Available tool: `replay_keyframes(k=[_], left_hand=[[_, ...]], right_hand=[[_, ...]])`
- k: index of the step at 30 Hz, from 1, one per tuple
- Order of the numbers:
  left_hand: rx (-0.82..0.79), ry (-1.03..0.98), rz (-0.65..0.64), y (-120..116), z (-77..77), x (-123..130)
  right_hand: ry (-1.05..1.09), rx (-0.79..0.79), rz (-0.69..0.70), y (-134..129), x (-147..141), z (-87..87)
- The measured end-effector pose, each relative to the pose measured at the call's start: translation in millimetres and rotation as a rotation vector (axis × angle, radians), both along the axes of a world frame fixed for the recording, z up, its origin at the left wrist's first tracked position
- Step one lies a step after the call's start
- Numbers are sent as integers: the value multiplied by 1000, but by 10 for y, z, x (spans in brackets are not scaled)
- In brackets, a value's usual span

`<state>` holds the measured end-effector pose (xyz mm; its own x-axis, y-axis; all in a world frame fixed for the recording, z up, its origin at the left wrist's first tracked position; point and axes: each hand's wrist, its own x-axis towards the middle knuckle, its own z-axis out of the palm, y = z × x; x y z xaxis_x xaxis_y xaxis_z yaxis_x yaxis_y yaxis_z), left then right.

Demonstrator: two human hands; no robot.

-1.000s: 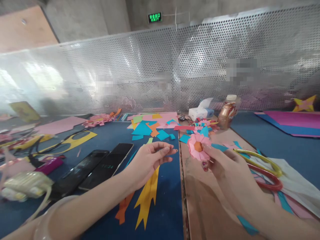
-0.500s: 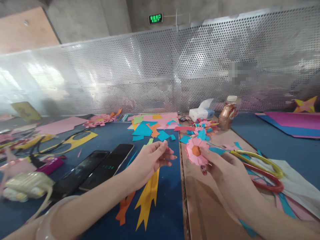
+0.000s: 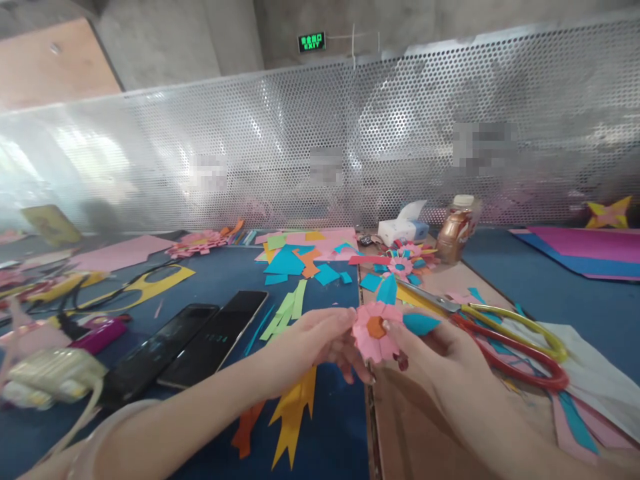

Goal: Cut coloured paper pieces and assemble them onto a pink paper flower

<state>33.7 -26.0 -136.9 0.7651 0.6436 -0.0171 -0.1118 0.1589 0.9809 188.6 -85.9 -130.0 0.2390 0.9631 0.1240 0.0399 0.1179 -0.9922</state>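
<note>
A pink paper flower (image 3: 367, 347) with an orange centre is held upright over the seam between the blue surface and the brown board. My right hand (image 3: 443, 373) pinches it, thumb on the front near the centre. My left hand (image 3: 317, 340) has its thumb at the left petals, with the other fingers curled behind and partly hidden. Two teal paper leaves stick out from the flower, an upper leaf (image 3: 387, 291) and a right leaf (image 3: 421, 324). Scissors (image 3: 453, 305) with red and yellow handles lie just beyond my right hand.
Two phones (image 3: 215, 340) lie left of my forearm. Yellow strips (image 3: 296, 407) and green strips (image 3: 286, 310) lie near my left hand. Teal scraps (image 3: 285, 260), a tissue box (image 3: 403, 231) and a bottle (image 3: 456, 230) stand farther back, before a perforated metal screen (image 3: 300, 133).
My left hand has moved right and down to the flower's edge. My right hand has brought the flower left and lower, and its teal leaves now show more fully.
</note>
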Motion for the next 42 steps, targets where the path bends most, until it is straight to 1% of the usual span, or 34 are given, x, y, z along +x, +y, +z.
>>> replay_keyframes(k=[2,5,8,13,15,16,18,20,22,24,26,27,30,34,38,42], left_hand=[[92,47,-27,-12,-1,-14],[226,171,-44,-36,31,-32],[285,251,-26,-58,68,-31],[330,224,21,-95,69,-10],[412,231,48,-102,56,-16],[484,252,80,-100,50,-24],[672,293,172,-87,44,-48],[855,300,234,-63,41,-78],[981,228,238,-39,35,-106],[1089,97,219,-22,20,-129],[1185,-20,198,-16,1,-145],[1223,-54,189,-18,-6,-150],[1291,-75,173,-29,-6,-162],[1342,-79,181,-36,26,-158],[1384,-79,186,-39,43,-140],[1400,-84,182,-45,40,-137]], right_hand=[[-24,5,53,-31,-31,35],[-58,5,129,-51,-49,62],[-99,1,141,-46,-46,54],[-179,36,136,-33,-32,-8],[-237,64,128,-34,-17,-37],[-273,99,115,-37,-4,-49],[-384,217,62,-47,33,-61],[-545,400,8,-63,86,-57],[-736,617,-1,-84,142,-41],[-892,831,53,-111,187,-21],[-962,971,72,-140,208,-7],[-973,1000,66,-155,209,-2],[-960,1011,15,-189,189,-1],[-965,1030,0,-213,149,-18],[-950,985,-54,-233,138,-48],[-982,1013,-53,-217,164,-92]])
